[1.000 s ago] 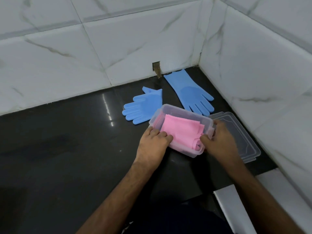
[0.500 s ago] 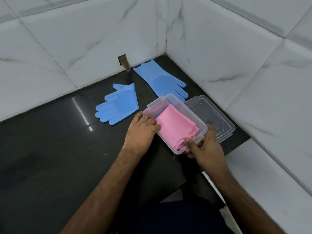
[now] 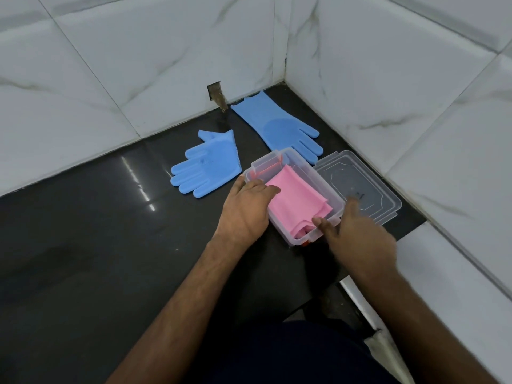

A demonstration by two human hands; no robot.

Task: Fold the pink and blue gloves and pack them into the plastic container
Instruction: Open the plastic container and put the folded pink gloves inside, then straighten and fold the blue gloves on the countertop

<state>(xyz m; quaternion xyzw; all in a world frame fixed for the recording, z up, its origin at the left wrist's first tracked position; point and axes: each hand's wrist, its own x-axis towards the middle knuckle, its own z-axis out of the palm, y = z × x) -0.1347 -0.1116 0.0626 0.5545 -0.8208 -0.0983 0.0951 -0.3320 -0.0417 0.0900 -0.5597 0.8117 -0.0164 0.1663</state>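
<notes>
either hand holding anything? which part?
Left hand rests on the container rim's left side. Right hand is motion-blurred at its near end; grip unclear.

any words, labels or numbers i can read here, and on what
No text can be read.
The clear lid bears a small dark embossed mark near its middle, too blurred to read.
The plastic container, pink gloves and both blue gloves show no print.

Glossy black counter [image 3: 83, 245] (light-streaked), white marble-tiled corner walls [image 3: 138, 65]
</notes>
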